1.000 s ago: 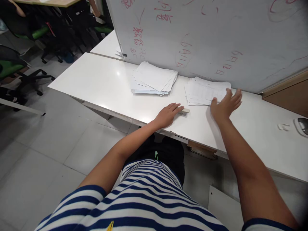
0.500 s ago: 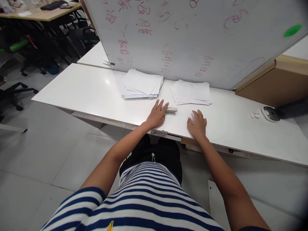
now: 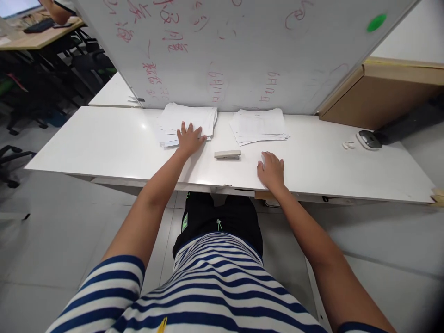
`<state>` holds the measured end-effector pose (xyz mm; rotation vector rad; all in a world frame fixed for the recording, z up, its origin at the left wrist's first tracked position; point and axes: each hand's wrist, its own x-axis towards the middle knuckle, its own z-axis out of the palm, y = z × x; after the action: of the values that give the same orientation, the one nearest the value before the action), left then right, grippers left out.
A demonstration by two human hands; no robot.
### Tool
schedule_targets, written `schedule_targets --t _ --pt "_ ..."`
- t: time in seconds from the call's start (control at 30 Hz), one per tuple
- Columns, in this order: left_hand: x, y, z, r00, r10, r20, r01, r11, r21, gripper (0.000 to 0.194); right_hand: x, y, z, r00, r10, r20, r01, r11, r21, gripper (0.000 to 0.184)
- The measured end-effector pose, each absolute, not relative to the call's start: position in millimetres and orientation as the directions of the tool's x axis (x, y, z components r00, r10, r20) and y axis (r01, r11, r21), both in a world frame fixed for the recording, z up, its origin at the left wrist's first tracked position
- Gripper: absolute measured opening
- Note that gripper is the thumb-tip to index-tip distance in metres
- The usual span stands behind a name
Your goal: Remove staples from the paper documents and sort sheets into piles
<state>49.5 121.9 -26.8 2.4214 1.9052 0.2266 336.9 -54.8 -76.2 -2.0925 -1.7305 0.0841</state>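
My left hand is at the near edge of the left stack of paper, fingers spread over the top sheets. A light grey stapler lies on the white table between my two hands, touched by neither. My right hand rests on the table to the right of the stapler, its fingers stretched forward and slightly bent, with nothing visible in it. Beyond it, toward the whiteboard, sits the right stack of paper, its sheets a little uneven.
A whiteboard with red writing stands along the table's back edge. On the right are a cardboard box, a computer mouse and a small white object. Another person's arm shows at a desk far left.
My left hand has moved from the stapler up and left onto the left paper stack. The stapler is now uncovered. My right hand stays on the table. The camera view has shifted.
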Motion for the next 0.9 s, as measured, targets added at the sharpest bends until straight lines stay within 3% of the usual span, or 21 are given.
schedule_targets --t 0.13,0.3,0.6,0.9 --pt "48 128 -31 0.241 0.968 0.075 0.959 -0.249 0.134 0.054 336 -55 -75 0.229 0.949 0.216 0.922 -0.141 -0.360 0.048" --pt "51 131 -28 0.170 0.985 0.023 0.952 -0.171 0.253 0.050 335 -55 -74 0.236 0.949 0.207 0.921 -0.151 -0.360 0.048" --pt "44 139 -24 0.125 0.992 -0.001 0.928 -0.117 0.353 0.049 334 -57 -70 0.233 0.954 0.191 0.926 -0.157 -0.345 0.047" --pt "26 143 -19 0.190 0.980 0.051 0.904 -0.196 0.379 0.037 336 -56 -75 0.226 0.947 0.227 0.928 -0.139 -0.345 0.047"
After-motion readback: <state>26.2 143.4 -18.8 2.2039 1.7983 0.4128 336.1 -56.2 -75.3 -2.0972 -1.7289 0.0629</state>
